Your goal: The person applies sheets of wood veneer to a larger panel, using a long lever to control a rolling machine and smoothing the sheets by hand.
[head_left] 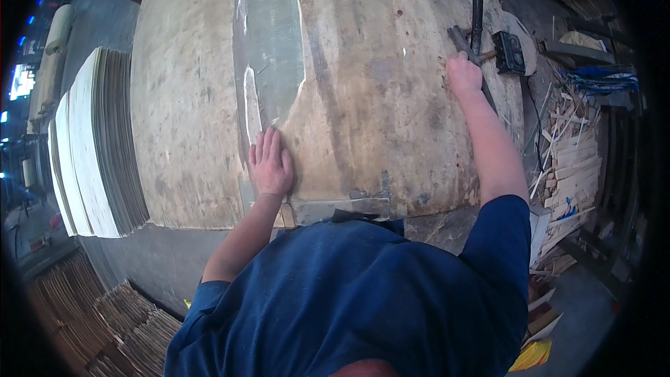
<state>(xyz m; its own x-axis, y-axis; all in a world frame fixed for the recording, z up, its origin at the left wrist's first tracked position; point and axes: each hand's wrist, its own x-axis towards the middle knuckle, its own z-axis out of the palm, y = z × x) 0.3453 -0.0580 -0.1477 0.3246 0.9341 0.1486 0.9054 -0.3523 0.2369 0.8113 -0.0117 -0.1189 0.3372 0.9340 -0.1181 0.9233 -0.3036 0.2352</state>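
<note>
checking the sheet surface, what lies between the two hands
In the head view, only bare veneer sheet lies between the left hand and right hand: stained brown wood, nothing resting on it.

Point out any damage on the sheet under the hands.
The veneer sheet is torn: a long gap with ragged edges runs up from the left hand, baring a grey surface. Dark stains streak the sheet.

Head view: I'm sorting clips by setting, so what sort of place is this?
Probably a plywood or veneer workshop: a wide, worn sheet of thin brown wood veneer under the flat left hand, a tall stack of pale cut sheets beside it, and a heap of splintered wood offcuts.
</note>
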